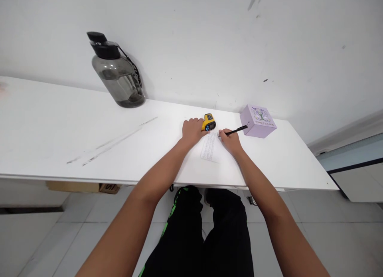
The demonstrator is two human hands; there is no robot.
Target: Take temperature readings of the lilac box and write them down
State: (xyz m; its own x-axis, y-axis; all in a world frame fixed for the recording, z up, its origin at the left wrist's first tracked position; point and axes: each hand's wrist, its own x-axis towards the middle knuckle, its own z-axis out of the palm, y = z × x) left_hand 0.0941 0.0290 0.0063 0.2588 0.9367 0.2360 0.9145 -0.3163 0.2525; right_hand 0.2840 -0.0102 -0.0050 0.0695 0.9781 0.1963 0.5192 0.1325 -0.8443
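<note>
My left hand (192, 131) is closed around the handle of a yellow infrared thermometer (210, 122), whose dark screen and blue buttons face up toward me. In my right hand (231, 142) is a black pen (237, 130), pinched between the fingers with its tip low over a small sheet of paper (210, 147). Rows of handwriting fill much of that sheet, too small to read. The paper lies flat between my two hands on the white tabletop (143, 149). Whether the pen tip touches it, I cannot tell.
A grey see-through water bottle (119, 79) with a black lid stands at the back left, partly filled. Just right of the pen sits a lilac tea box (258, 122). Behind the table rises a white wall (194, 41). A cardboard box (74, 186) shows below the front edge.
</note>
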